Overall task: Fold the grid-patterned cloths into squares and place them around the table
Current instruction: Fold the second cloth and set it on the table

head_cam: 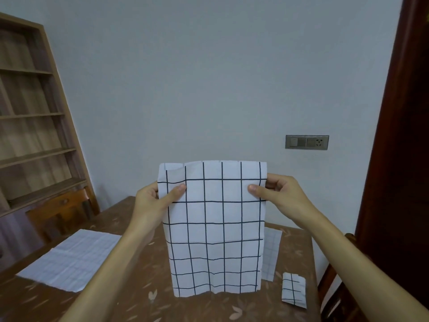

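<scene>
Holding a grid-patterned cloth (214, 228) upright at the centre of the frame, I have one hand on each of its upper side edges. My left hand (154, 201) pinches the left edge, thumb flat on the front face and the other fingers curled behind the cloth. My right hand (277, 194) mirrors that grip on the right edge, thumb on the front and fingers tucked behind. Both grips are narrow, closed on the fabric itself. The cloth is white with dark grid lines; it hangs straight down, and its bottom edge reaches the table (130, 303), though I cannot tell whether it touches. The upper left corner of the cloth is slightly folded over.

The table is brown with a pale leaf pattern. At the lower left of the frame, a large pale sheet (69, 259) lies flat on it. Just right of the hanging cloth, a narrow folded strip (271, 254) lies partly hidden behind it. At the lower right, a small folded grid cloth (293, 290) rests near the table's edge.

A wooden bookshelf (30, 112) stands at the upper left, and a wall switch plate (307, 142) sits right of centre.
</scene>
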Action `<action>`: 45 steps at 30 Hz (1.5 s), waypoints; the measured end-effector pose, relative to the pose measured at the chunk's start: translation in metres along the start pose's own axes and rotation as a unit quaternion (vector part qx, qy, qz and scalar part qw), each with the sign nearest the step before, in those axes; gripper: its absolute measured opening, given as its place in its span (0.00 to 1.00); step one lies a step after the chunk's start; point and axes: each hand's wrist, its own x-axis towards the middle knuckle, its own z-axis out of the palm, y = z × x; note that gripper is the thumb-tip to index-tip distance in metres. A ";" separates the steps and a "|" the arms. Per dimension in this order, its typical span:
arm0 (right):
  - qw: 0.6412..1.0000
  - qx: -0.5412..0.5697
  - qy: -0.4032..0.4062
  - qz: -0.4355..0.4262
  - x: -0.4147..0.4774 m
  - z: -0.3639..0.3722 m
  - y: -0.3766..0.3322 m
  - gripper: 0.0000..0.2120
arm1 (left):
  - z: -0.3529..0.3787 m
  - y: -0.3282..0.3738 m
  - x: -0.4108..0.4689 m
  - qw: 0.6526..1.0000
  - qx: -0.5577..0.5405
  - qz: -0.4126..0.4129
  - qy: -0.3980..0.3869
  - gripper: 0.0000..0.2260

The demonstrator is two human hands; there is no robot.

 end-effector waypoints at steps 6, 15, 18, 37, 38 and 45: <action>1.000 0.010 0.014 -0.002 0.000 0.000 0.003 0.08 | -0.004 0.003 -0.001 1.000 -0.016 -0.013 -0.016 0.12; 0.990 0.033 -0.088 0.102 -0.018 0.009 0.012 0.18 | 0.001 0.011 -0.003 0.995 -0.095 -0.021 -0.015 0.11; 0.989 -0.035 -0.105 0.101 -0.026 0.017 0.022 0.11 | 0.000 0.014 0.000 0.996 -0.083 -0.011 -0.003 0.09; 0.994 -0.083 -0.054 0.035 -0.011 -0.010 0.025 0.15 | -0.012 -0.013 -0.015 0.983 0.087 -0.050 -0.156 0.11; 0.994 -0.093 -0.048 0.024 -0.009 -0.011 0.027 0.15 | -0.014 -0.016 -0.013 0.980 0.095 -0.051 -0.165 0.13; 0.989 -0.132 -0.001 -0.066 -0.011 -0.012 0.027 0.18 | -0.012 -0.016 -0.014 0.981 0.015 -0.070 -0.183 0.09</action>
